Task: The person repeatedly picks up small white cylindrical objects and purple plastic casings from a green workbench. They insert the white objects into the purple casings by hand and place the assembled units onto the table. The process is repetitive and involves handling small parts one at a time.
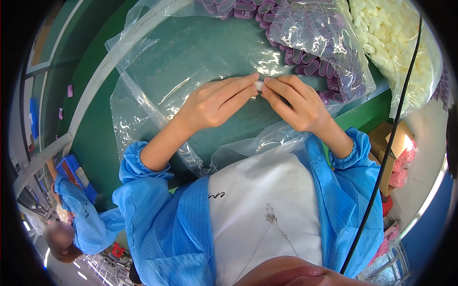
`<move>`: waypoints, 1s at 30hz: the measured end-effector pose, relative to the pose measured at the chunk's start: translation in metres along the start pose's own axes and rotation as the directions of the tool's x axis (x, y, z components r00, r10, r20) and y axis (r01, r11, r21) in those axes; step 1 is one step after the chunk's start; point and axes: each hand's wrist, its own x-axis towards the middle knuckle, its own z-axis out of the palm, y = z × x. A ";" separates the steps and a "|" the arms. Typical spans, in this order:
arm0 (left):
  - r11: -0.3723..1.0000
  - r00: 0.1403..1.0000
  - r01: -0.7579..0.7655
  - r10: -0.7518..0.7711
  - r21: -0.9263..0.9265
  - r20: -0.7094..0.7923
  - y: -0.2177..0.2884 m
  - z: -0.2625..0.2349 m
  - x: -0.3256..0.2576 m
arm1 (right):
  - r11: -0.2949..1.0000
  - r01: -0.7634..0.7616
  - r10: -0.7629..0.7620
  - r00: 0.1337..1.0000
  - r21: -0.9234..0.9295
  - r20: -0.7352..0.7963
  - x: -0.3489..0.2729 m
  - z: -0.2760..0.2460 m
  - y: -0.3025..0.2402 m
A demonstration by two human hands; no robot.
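Over a sheet of clear plastic (229,52) on the green table, my two hands meet fingertip to fingertip. Between them shows a small white piece (259,86), mostly covered by the fingers, so its full shape cannot be made out. My left hand (214,102) pinches it from the left, closed. From the right, my right hand (299,101) grips it with thumb and fingers, also closed. Just beyond and right of my right hand lie several purple oval shells (310,66), many of them under a clear plastic bag (305,24).
Cream-white small parts (389,28) fill another clear bag at the far right. Cardboard boxes (381,143) and pink bagged items (403,164) stand below it. A black cable (393,136) crosses the right side. At left, another person in blue (88,214) sits near a blue bin (76,176).
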 end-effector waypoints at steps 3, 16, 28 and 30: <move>0.999 0.999 0.030 -0.030 -0.030 -0.017 -0.002 0.005 -0.004 | 0.999 -0.015 0.015 1.000 0.029 -0.006 -0.001 0.000 0.002; 0.909 0.929 0.356 -0.369 -0.214 -0.022 0.007 0.011 0.001 | 0.975 -0.183 0.186 0.982 0.129 -0.017 -0.001 0.001 -0.003; 0.544 0.596 0.803 -0.733 0.244 -0.327 -0.166 -0.229 -0.087 | 0.617 -0.756 0.712 0.655 -0.220 -0.255 -0.034 -0.112 0.090; 0.551 0.588 0.806 -0.787 0.219 -0.185 -0.231 -0.245 -0.124 | 0.501 -0.819 0.795 0.563 -0.281 -0.225 -0.062 -0.127 0.138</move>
